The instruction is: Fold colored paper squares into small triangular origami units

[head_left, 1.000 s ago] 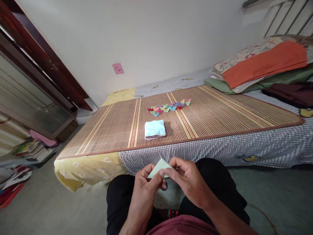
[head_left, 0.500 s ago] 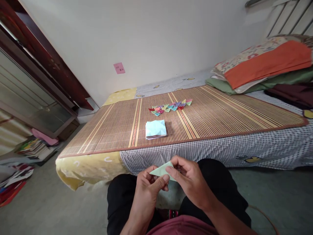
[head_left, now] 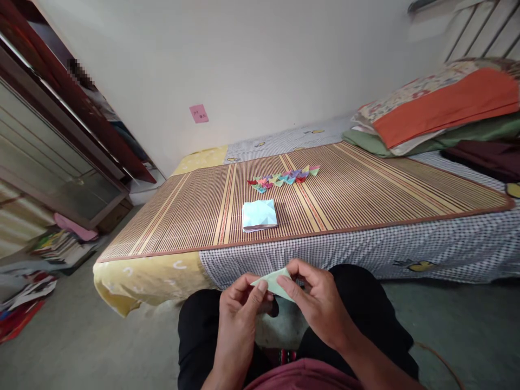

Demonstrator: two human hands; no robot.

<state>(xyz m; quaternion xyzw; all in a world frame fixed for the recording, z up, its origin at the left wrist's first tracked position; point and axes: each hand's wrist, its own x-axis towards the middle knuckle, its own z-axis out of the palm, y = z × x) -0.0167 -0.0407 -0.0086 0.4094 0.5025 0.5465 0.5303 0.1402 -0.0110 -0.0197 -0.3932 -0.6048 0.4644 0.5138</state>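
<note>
Head view, pale green paper [head_left: 279, 283], folded, pointed, pinched in 2 hands' fingers [head_left: 262, 286]

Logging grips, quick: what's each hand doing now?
Left hand: closed, pinching the pale green paper.
Right hand: closed, pinching the same paper.

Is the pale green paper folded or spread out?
Folded: the pale green paper makes a pointed, straight-edged shape, pinched by left hand and right hand.
</note>
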